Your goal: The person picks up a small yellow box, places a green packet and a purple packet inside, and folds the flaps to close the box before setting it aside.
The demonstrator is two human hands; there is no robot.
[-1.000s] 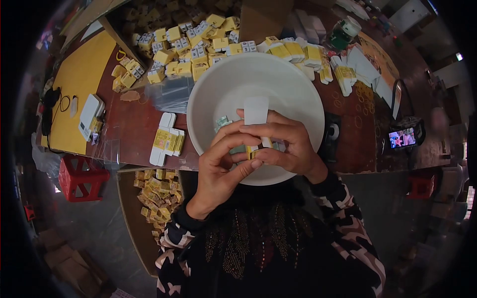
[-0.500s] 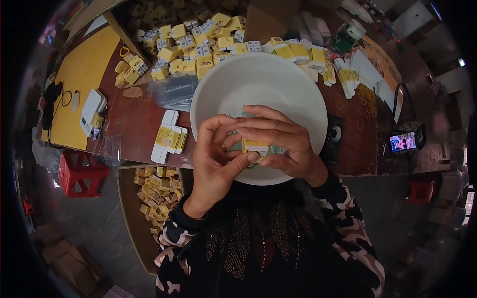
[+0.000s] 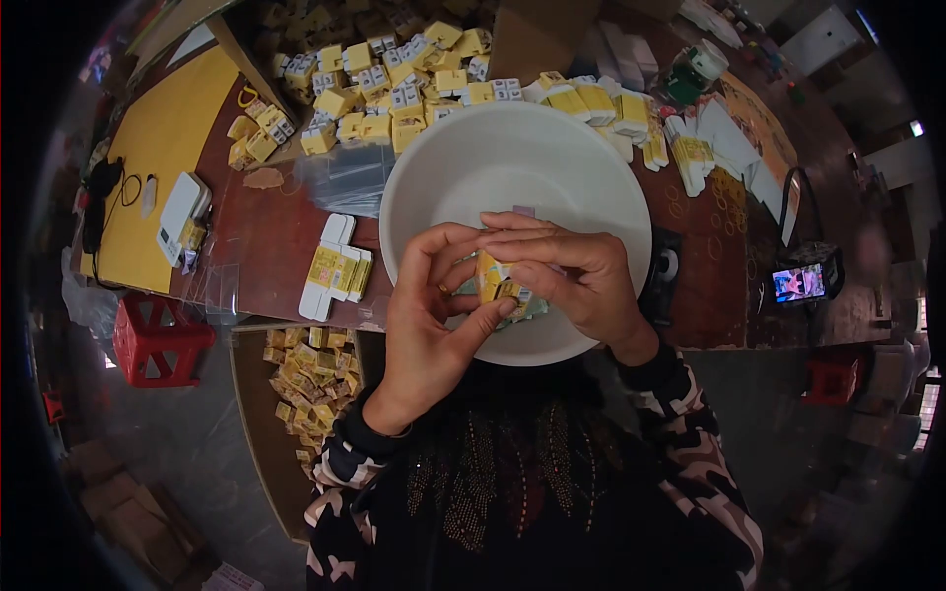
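Observation:
Over the white bowl (image 3: 424,177), my left hand (image 3: 429,305) is wrapped round a small yellow box (image 3: 490,279), its thumb pressed along the lower side. My right hand (image 3: 581,281) touches the same box from the other side, with fingers laid over its top and the thumb near its upper edge. Part of the box is hidden behind the fingers. Beneath the hands, small green and purple pieces lie in the bowl, partly covered.
Yellow and white boxes (image 3: 409,94) are heaped behind the bowl. Flat unfolded cartons (image 3: 335,268) lie left of it. Small yellow boxes fill a carton (image 3: 261,433) below the table edge. A red stool (image 3: 158,340) stands left; a small lit screen (image 3: 800,283) is right.
My right thumb has moved up onto the box's upper part, and the box has turned between my hands. A purple piece now shows in the bowl above my fingers.

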